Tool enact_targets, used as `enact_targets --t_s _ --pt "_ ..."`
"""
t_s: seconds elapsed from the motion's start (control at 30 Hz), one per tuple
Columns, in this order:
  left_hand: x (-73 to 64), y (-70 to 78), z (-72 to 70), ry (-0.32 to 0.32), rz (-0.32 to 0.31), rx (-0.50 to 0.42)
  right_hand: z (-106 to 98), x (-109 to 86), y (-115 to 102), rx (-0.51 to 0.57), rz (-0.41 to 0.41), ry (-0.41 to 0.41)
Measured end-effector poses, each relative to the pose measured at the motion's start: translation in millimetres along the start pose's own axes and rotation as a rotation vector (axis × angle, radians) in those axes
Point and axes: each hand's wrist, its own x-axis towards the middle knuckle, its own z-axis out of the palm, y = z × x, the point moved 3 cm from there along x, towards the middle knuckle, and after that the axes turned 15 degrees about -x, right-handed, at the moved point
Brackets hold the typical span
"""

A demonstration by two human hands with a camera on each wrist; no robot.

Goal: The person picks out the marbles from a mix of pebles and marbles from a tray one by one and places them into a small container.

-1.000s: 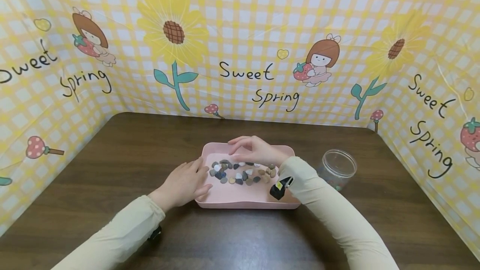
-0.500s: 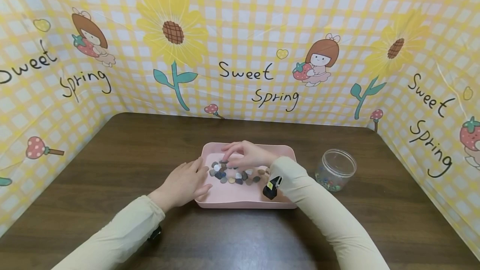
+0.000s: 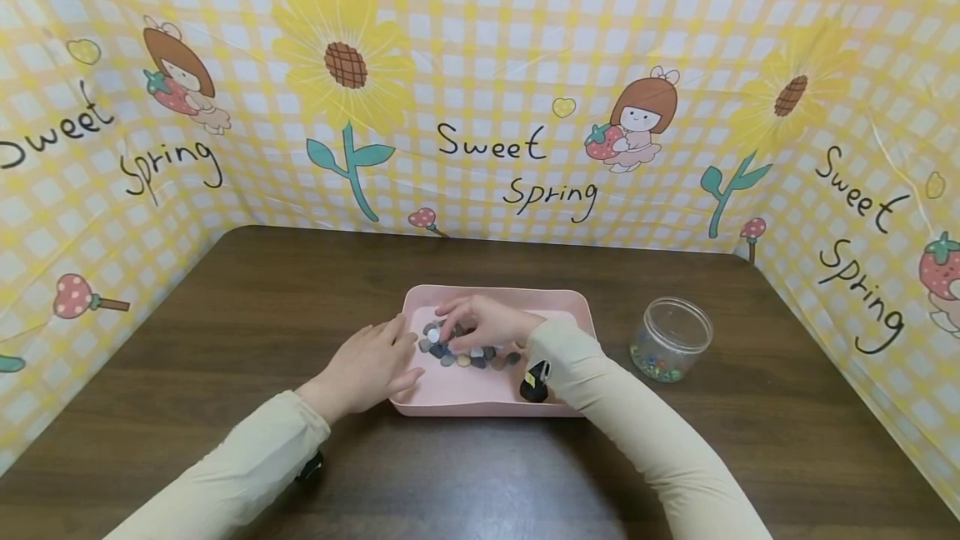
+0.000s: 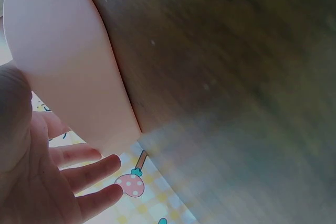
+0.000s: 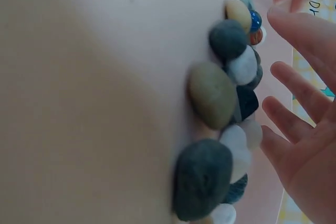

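Observation:
Pebbles in grey, white and tan (image 3: 465, 361) form a patch inside a shallow pink tray (image 3: 491, 410). My left hand (image 3: 369, 367) rests at the tray's left rim, fingers extended; the left wrist view shows them beside the outer wall (image 4: 73, 72). Above the pebbles hovers my right hand (image 3: 486, 323), loosely bent, fingertips over the left part of the patch. In the right wrist view its fingers are spread, with nothing seen between them. There, a blue marble (image 5: 255, 20) lies among the stones close to the thumb, and a large dark grey pebble (image 5: 203, 179) is nearest the camera.
A clear round jar (image 3: 678, 332) with small coloured marbles (image 3: 660, 365) in its bottom stands right of the tray, near my right forearm. The brown wooden table (image 3: 300, 273) runs back to a yellow checked cloth (image 3: 495, 223) that encloses three sides.
My right hand has moved left and toward me, from the tray's back side to over the pebbles. The jar, partly hidden by the sleeve before, shows fully. My left hand has stayed still.

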Motion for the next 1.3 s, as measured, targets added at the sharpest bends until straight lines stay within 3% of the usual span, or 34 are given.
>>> enact_targets --t_s 0.27,0.47,0.7,0.93,1.3 --pt "0.9 0.6 0.5 -0.006 -0.002 0.008 5 2.2 -3 -0.162 -0.019 -0.006" --pt "1.4 0.2 1.5 -0.008 -0.012 -0.002 6 3.3 -2 -0.161 0.013 0.002" --pt "1.4 0.1 2.8 -0.024 -0.031 -0.017 4 1.9 -1 -0.165 -0.014 0.011" --pt "1.1 -0.1 1.8 0.003 -0.007 0.007 -5 -4.4 -2 -0.040 -0.005 0.058" --pt "0.5 0.1 1.5 0.021 0.016 0.024 -18 -13.1 -4 -0.076 -0.031 0.114"
